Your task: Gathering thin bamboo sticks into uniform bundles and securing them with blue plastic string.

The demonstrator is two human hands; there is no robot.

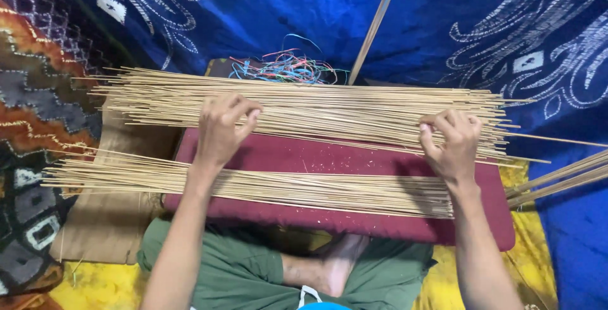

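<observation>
From the head camera I see thin, pale, long sticks (329,104) lying in a flat heap on the far edge of the dark red cushion (354,158). My left hand (223,126) and right hand (453,142) rest well apart on them, fingers curled, pressing down.

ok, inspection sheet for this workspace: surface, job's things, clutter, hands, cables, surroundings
Surface: maroon cushion across the lap, on a flat cardboard sheet.
Job's things: far bundle of thin sticks; near bundle of thin sticks on the cushion.
Clutter: tangle of coloured strings beyond the far bundle; loose sticks at right.
Hands: left hand and right hand rest on the far bundle, fingers curled.
Cables: nothing seen.
Surroundings: blue patterned cloth, patterned rug at left, a long slat leaning.
</observation>
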